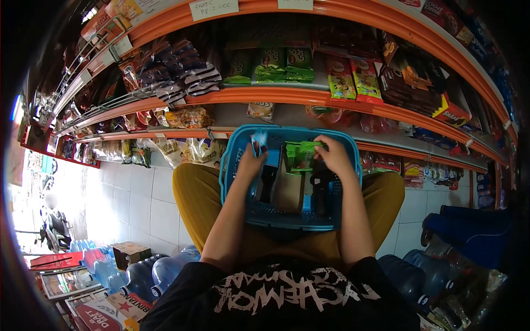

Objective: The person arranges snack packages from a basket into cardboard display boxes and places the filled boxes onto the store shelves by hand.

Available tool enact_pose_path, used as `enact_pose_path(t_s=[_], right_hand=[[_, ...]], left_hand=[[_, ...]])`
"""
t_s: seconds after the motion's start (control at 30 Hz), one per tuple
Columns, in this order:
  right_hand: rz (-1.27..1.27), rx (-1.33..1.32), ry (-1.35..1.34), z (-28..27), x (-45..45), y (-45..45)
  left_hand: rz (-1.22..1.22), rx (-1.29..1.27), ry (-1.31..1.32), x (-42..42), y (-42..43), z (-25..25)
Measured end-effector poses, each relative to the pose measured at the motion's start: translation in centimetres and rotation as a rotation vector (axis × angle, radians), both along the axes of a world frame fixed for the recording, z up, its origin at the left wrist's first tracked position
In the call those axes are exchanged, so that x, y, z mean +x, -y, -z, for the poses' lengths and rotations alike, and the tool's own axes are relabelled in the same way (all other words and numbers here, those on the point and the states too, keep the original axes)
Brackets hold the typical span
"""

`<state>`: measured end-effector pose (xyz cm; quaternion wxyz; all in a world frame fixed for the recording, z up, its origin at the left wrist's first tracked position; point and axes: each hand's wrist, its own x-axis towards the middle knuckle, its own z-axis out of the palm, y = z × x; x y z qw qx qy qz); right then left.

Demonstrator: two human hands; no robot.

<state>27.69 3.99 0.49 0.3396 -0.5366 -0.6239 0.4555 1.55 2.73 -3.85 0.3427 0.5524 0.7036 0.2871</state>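
Observation:
A blue plastic basket (237,212) rests on my lap between my knees. At its far left side, my left hand (253,161) is closed on a small crumpled blue-and-white item (259,139), too blurred to name. My right hand (334,156) pinches the right edge of a green snack packet (300,156), held over the basket's far part. Below the packet lie a brown flat piece (289,192) and a dark elongated object (267,185). Another black object (319,193) sits near my right wrist; I cannot tell what it is.
Shelves with orange edges (259,94) curve in front, carrying green packets (270,65), yellow-and-red packets (353,78) and brown sachets. Large blue water bottles (141,276) stand on the tiled floor at lower left, beside a cardboard box (131,254). More bottles (430,269) stand at right.

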Motion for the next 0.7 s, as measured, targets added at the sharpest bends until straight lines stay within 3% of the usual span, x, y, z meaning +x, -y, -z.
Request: enact_pose_path(t_s=[0.03, 0.07, 0.13, 0.27, 0.4, 0.57, 0.67, 0.7], right_hand=[[0.019, 0.015, 0.025, 0.2, 0.9, -0.1], [0.038, 0.029, 0.052, 0.4, 1.5, -0.2], [0.059, 0.015, 0.016, 0.4, 1.7, 0.1], [0.104, -0.024, -0.16, -0.1, -0.8, 0.7], [0.025, 0.259, 0.221, 3.3, -3.9, 1.4], [0.041, 0.315, 0.392, 7.3, -5.8, 2.8], [0.056, 0.293, 0.421, 6.8, -6.1, 3.4], [0.06, 0.291, 0.428, 6.2, -6.1, 3.8]], left_hand=[[-0.053, 0.029, 0.208, -0.3, 0.3, -1.6], [-0.061, 0.023, 0.21, -0.4, 1.1, -4.1], [-0.188, -0.075, 0.986, -0.5, 2.4, -8.1], [-0.286, -0.148, 1.131, -1.5, 4.2, -7.7], [-0.314, -0.304, 1.321, -0.7, 5.0, -7.6], [-0.205, -0.35, 1.654, -0.2, 6.4, -7.2], [-0.05, -0.226, 1.434, 0.4, 7.0, -6.0], [-0.101, -0.258, 1.398, 0.5, 6.8, -5.7]])
